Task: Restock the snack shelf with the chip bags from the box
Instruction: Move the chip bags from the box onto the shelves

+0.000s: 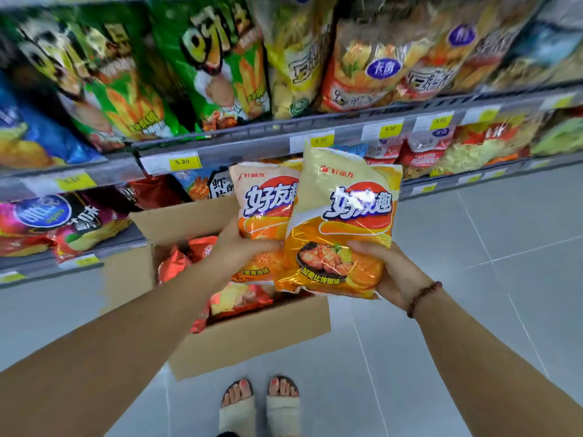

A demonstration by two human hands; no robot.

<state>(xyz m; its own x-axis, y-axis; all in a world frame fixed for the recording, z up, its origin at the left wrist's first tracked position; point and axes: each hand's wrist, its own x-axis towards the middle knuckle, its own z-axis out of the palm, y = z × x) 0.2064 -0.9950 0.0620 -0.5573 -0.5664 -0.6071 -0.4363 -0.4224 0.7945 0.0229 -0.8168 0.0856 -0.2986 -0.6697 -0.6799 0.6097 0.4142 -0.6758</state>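
The open cardboard box [252, 339] sits on the tiled floor [473, 310] directly below the person's fingers, with a flap folded outward on its far side. Inside it lie several red bags [176, 263], crumpled and overlapping. Above the box, the left hand [239, 247] grips the lower part of an orange-and-white chip bag [265, 197], fingers curled round it. The right hand [394, 272], a beaded bracelet [422, 298] on its wrist, holds the lower corner of a yellow-orange chip bag [344, 222], thumb across the front and the other fingers hidden behind. This bag overlaps the right edge of the other. Both bags stand upright, their tops reaching the grey edge of the snack shelf [220, 149] beyond the fingertips, where yellow price labels [184, 161] line the rail. Packed bags fill the tiers above and to either side. To the right of the right hand's fingers there is open floor, and the person's sandalled feet [260, 402] stand just behind the box.
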